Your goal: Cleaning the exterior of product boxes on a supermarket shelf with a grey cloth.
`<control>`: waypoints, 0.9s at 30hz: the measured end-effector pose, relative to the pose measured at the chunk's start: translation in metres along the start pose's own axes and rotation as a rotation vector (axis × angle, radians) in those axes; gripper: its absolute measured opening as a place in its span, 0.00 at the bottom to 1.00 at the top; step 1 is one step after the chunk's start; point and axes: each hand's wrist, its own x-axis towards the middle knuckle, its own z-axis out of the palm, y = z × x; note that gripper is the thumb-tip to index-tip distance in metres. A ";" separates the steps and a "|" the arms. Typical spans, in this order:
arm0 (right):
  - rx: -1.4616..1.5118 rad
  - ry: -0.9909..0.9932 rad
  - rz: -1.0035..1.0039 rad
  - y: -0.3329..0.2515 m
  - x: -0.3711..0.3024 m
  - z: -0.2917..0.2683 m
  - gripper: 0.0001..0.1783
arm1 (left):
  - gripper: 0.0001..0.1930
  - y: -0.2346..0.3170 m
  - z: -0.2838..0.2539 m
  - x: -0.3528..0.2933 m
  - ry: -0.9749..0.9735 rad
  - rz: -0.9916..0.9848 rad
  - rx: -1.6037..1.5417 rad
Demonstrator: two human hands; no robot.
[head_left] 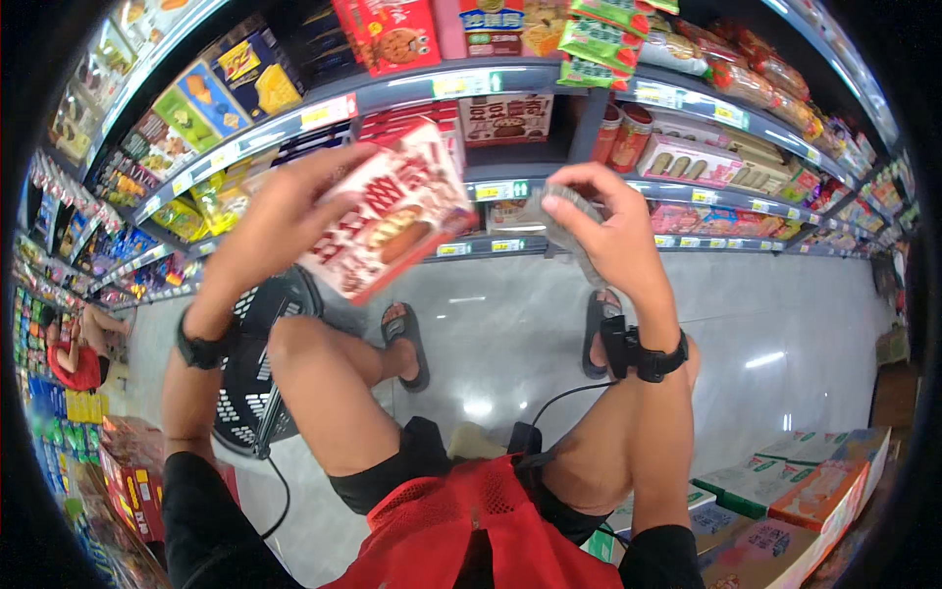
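My left hand (287, 224) grips a red-and-white biscuit box (394, 218), tilted in front of the shelves, its printed front facing up and slightly blurred. In my right hand (625, 228) a grey cloth (569, 228) is bunched between thumb and fingers and hangs down a little. Behind the held box, a similar biscuit box (505, 120) stands on the middle shelf. More red boxes (404, 123) sit just left of it, partly covered by the held one.
Shelf edges with price tags (481, 83) curve across the top, full of packaged snacks. A black plastic basket (250, 393) stands on the floor by my left leg. Open cartons (765, 535) of boxed goods lie at lower right. Another person (77, 348) is at far left.
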 end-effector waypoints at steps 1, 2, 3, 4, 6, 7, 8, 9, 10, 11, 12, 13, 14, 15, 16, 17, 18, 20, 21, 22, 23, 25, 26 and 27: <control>0.159 0.182 0.006 0.000 0.000 0.000 0.12 | 0.25 0.001 0.020 0.013 -0.016 0.023 -0.023; 0.292 0.241 0.019 -0.002 0.002 0.003 0.13 | 0.27 0.002 0.039 0.023 -0.031 0.037 -0.157; 0.264 0.255 0.033 0.001 0.004 0.008 0.13 | 0.27 -0.005 0.063 0.033 -0.061 -0.015 -0.370; 0.311 0.338 0.005 0.006 0.008 0.013 0.14 | 0.27 -0.010 0.081 0.044 -0.059 -0.015 -0.475; 0.273 0.487 -0.025 0.017 0.008 0.009 0.17 | 0.27 -0.007 0.112 0.063 -0.061 -0.017 -0.624; 0.224 0.557 -0.057 0.018 0.008 0.007 0.18 | 0.27 -0.002 0.123 0.068 -0.122 -0.092 -0.827; 0.186 0.595 -0.079 0.023 0.010 0.006 0.18 | 0.27 -0.001 0.134 0.072 -0.156 -0.073 -0.947; 0.151 0.629 -0.101 0.027 0.011 0.006 0.19 | 0.27 -0.002 0.144 0.075 -0.187 -0.059 -1.067; 0.149 0.628 -0.075 0.030 0.013 0.004 0.19 | 0.27 -0.003 0.149 0.078 -0.255 -0.120 -1.111; 0.043 0.608 -0.124 0.033 0.014 0.003 0.18 | 0.27 -0.005 0.151 0.078 -0.318 -0.194 -1.158; -0.072 0.590 -0.171 0.034 0.013 0.001 0.18 | 0.28 -0.002 0.151 0.081 -0.391 -0.219 -1.175; -0.109 0.566 -0.165 0.033 0.012 0.001 0.18 | 0.29 -0.001 0.157 0.081 -0.399 -0.193 -1.217; -0.165 0.547 -0.211 0.032 0.015 0.004 0.18 | 0.29 0.000 0.162 0.081 -0.387 -0.180 -1.268; -0.220 0.527 -0.260 0.031 0.016 0.008 0.18 | 0.29 0.000 0.167 0.080 -0.373 -0.166 -1.318; -0.217 0.516 -0.249 0.033 0.019 0.012 0.18 | 0.30 -0.004 0.175 0.080 -0.358 -0.136 -1.364; -0.316 0.482 -0.370 0.034 0.023 0.015 0.18 | 0.28 -0.001 0.174 0.080 -0.346 -0.159 -1.438; -0.414 0.446 -0.493 0.037 0.025 0.019 0.19 | 0.29 -0.002 0.176 0.083 -0.345 -0.155 -1.472; -0.394 0.397 -0.460 0.040 0.026 0.031 0.19 | 0.29 -0.006 0.173 0.084 -0.333 -0.159 -1.512; -0.381 0.360 -0.431 0.040 0.025 0.037 0.19 | 0.29 -0.008 0.169 0.084 -0.367 -0.269 -1.566; -0.389 0.274 -0.404 0.040 0.020 0.040 0.20 | 0.28 -0.010 0.166 0.084 -0.401 -0.380 -1.617; -0.388 0.263 -0.405 0.041 0.018 0.044 0.20 | 0.28 -0.012 0.168 0.084 -0.393 -0.381 -1.625; -0.391 0.121 -0.371 0.043 0.015 0.051 0.21 | 0.26 -0.015 0.171 0.084 -0.324 -0.479 -1.743; -0.443 0.069 -0.374 0.041 0.015 0.049 0.24 | 0.25 -0.022 0.172 0.084 -0.376 -0.491 -1.708; -0.438 0.055 -0.378 0.041 0.016 0.047 0.24 | 0.25 -0.026 0.171 0.085 -0.362 -0.493 -1.718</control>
